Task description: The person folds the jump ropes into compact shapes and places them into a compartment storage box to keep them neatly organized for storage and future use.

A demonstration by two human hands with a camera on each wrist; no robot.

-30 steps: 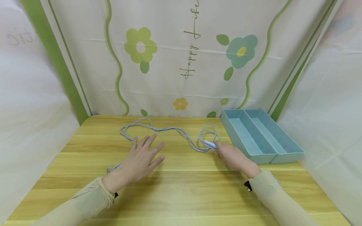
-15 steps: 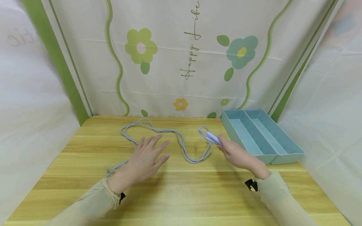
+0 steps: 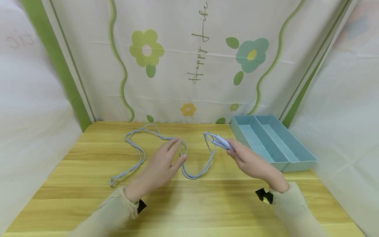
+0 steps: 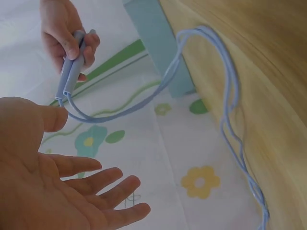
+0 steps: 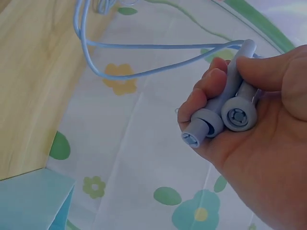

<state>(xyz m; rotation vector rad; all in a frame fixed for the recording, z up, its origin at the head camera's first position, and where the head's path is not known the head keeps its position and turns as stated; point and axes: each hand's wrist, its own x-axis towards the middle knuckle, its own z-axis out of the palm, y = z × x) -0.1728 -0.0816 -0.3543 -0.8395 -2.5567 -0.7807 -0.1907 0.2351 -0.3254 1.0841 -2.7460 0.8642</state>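
Since 1 s ago the right hand (image 3: 251,161) has lifted off the light wooden tabletop (image 3: 189,204) w/ the 2 pale blue plastic skipping-rope handles (image 3: 221,142), and the left hand (image 3: 165,163) has slid right, from flat on the wood to the rope's middle stretch.

Right hand: fingers & thumb curled round both handles, held side by side, butt ends toward the palm in the right wrist view (image 5: 225,117). Handles sit above the table, just left of the light blue 2-compartment plastic tray (image 3: 296,161), not touching it.

Left hand: fingers straight, slightly spread, palm open in the left wrist view (image 4: 53,191); holds nothing. In the head view its fingertips (image 3: 180,144) reach the thin pale blue rope cord (image 3: 139,154); can't tell if they touch it.

Cord hangs from the handles, dips in a U onto the table between the 2 hands, then snakes left in loose bends, ending in a loop near the left edge.

Behind: white floral cloth backdrop (image 3: 177,65).
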